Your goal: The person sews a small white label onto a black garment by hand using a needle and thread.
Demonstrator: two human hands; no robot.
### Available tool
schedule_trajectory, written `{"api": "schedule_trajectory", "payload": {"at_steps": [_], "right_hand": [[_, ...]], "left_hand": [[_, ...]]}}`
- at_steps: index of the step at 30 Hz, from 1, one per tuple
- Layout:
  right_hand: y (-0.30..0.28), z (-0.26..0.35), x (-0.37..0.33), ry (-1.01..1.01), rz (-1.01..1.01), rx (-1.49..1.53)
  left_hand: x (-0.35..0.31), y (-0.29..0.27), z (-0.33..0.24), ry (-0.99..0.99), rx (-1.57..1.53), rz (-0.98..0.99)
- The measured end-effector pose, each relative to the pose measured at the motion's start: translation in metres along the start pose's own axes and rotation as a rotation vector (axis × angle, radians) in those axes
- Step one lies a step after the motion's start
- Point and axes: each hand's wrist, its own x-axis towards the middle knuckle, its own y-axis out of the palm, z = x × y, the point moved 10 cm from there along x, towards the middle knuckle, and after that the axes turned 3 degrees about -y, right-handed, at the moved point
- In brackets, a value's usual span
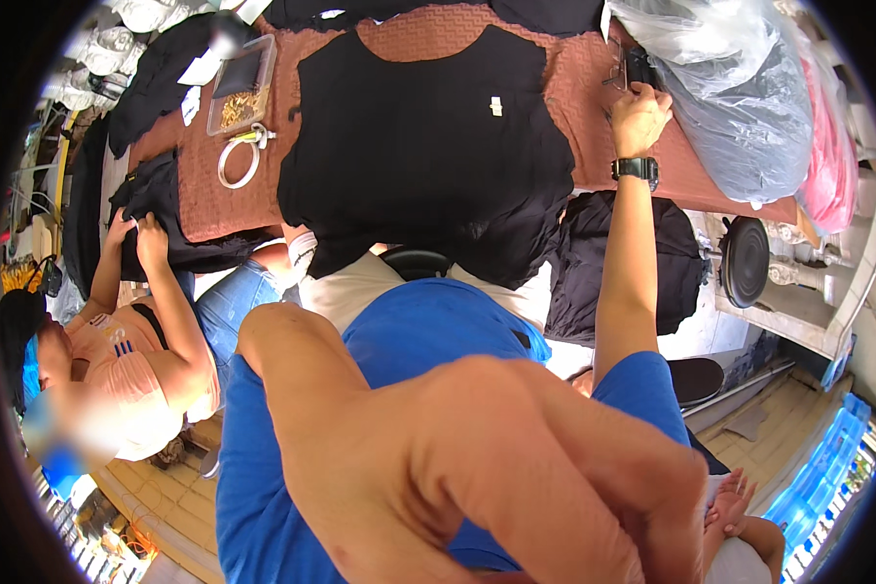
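A black sleeveless top lies spread flat before me, with a small pale tag on its upper right. My right hand, a dark watch on its wrist, reaches to the table's far right. Its fingers are curled beside a small black object and a thin metal item; what they grip, if anything, is hidden. Very large in the lower middle, my left hand is raised away from the table. Its fingers are bent and closed, and their tips are hidden.
Full plastic bags crowd the right side. At the left are a clear box of small golden pieces and a white ring. A co-worker handles black cloth at left. More black cloth hangs below the brown-covered table.
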Motion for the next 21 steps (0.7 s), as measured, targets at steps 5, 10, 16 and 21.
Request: {"api": "schedule_trajectory", "payload": {"at_steps": [5,10,16,21], "right_hand": [[0.048,0.045,-0.011,-0.246,0.235,-0.015],[0.081,0.042,-0.019,-0.186,0.259,-0.045],[0.1,0.022,-0.022,-0.233,0.126,-0.049],[0.089,0.015,-0.008,-0.169,0.24,0.176]], "left_hand": [[-0.007,0.001,0.002,0.013,-0.024,-0.01],[-0.008,0.002,0.01,0.019,-0.048,-0.006],[-0.009,0.006,0.001,0.029,-0.063,-0.012],[-0.013,0.007,-0.003,0.038,-0.074,-0.01]]}}
